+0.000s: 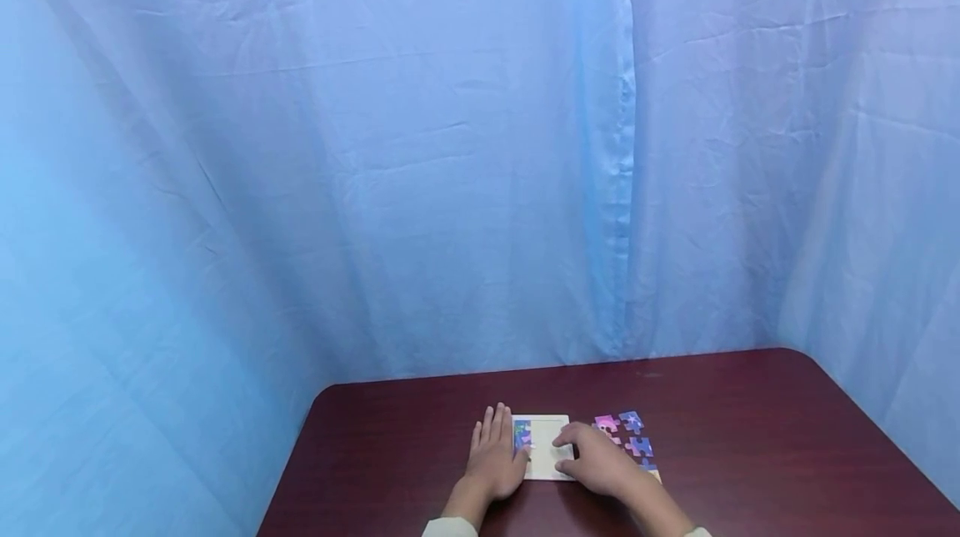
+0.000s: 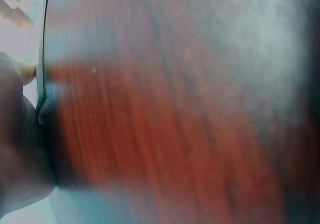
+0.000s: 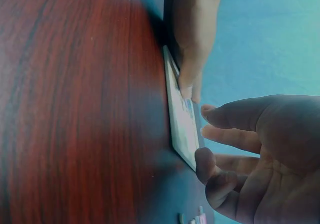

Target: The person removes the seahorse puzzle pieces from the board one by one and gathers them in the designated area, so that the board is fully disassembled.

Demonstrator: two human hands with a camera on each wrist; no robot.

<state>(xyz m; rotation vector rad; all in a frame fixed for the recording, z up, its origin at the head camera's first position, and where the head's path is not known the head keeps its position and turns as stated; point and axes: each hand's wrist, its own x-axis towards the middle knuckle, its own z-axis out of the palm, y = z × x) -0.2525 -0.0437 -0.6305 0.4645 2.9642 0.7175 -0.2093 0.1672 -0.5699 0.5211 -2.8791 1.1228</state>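
Note:
A pale, shallow puzzle tray [image 1: 547, 447] lies on the table, with a strip of blue, green and pink puzzle pieces [image 1: 522, 432] along its left side. My left hand [image 1: 492, 464] rests with straight fingers along the tray's left edge, its thumb over the front left part. Above the tray's right side is my right hand [image 1: 602, 462], thumb and index finger apart. In the right wrist view, nothing shows between the fingers of that hand [image 3: 255, 159]. The left wrist view shows only part of the left hand [image 2: 20, 149] beside the tray edge [image 2: 41, 59].
Several loose pink and blue puzzle pieces [image 1: 640, 445] lie on the dark red-brown table [image 1: 405, 437] right of the tray, partly hidden by the right hand. Blue curtains [image 1: 450, 187] hang behind the table and at both sides.

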